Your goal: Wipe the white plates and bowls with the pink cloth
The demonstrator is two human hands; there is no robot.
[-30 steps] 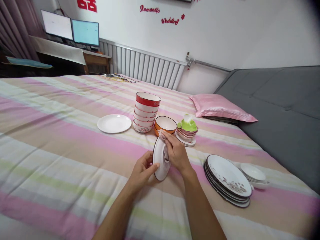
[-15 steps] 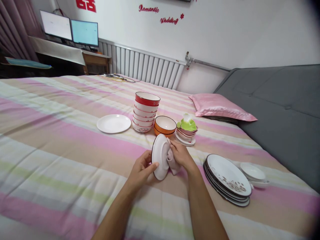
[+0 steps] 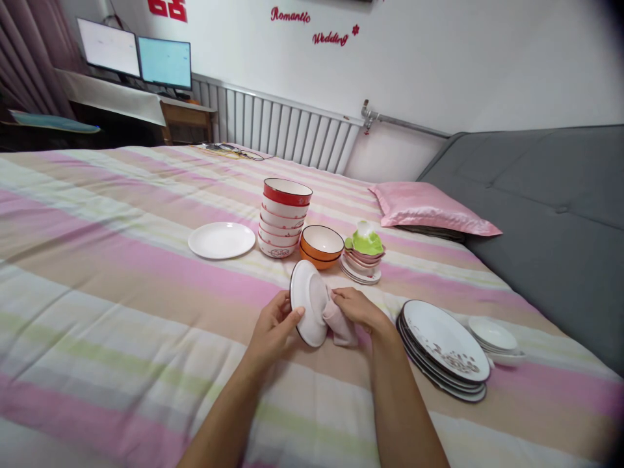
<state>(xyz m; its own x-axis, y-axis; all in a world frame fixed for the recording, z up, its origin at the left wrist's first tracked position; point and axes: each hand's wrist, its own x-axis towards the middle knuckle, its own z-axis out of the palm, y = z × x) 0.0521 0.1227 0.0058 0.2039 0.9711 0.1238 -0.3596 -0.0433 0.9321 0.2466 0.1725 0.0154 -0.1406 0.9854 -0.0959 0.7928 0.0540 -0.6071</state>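
Note:
A white plate with a dark rim [image 3: 308, 305] is tilted nearly on edge above the bed, its underside towards the right. My left hand [image 3: 277, 323] grips its left edge, thumb on the underside and fingers behind. In my right hand [image 3: 359, 305] is a pale pink cloth [image 3: 341, 326], pressed against the underside of the plate and hanging below my fingers. Just beyond the held plate are two orange bowls [image 3: 319, 260], one inside the other. A tall stack of red-and-white bowls [image 3: 280, 224] stands beside them.
On the striped bedspread [image 3: 146, 312], a white oval plate [image 3: 221, 240] lies left of the bowls. To the right are a stack of small dishes topped by a green leaf-shaped one [image 3: 366, 244], patterned plates [image 3: 439, 331], small white dishes [image 3: 493, 335] and a pink pillow [image 3: 429, 207].
The held plate has shifted slightly left and up. My right hand has moved a little right and down with the cloth, and more of the cloth shows.

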